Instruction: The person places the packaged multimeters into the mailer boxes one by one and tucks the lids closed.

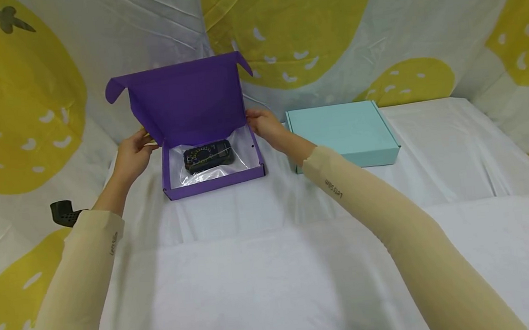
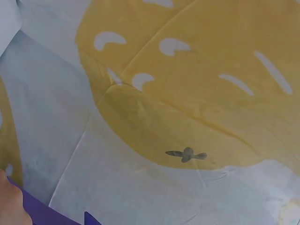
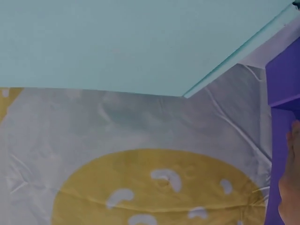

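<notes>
A purple mailer box (image 1: 213, 183) stands with its lid (image 1: 185, 101) raised and the lid's side flaps curling outward. Inside lies a black multimeter (image 1: 209, 156) with a round dial, in a clear plastic bag (image 1: 241, 161). My left hand (image 1: 131, 157) grips the box at its back left corner, thumb in front and fingers partly hidden behind the lid's side. On the opposite side my right hand (image 1: 268, 126) holds the box near the hinge. The right wrist view catches the right hand's fingers (image 3: 291, 168) against the purple side wall.
Right of the purple box sits a closed light teal box (image 1: 345, 130), close by my right forearm. White cloth (image 1: 264, 279) covers the table, and a fruit-print curtain (image 1: 291, 28) hangs behind it. A black bracket (image 1: 65, 214) sticks out beside my left wrist.
</notes>
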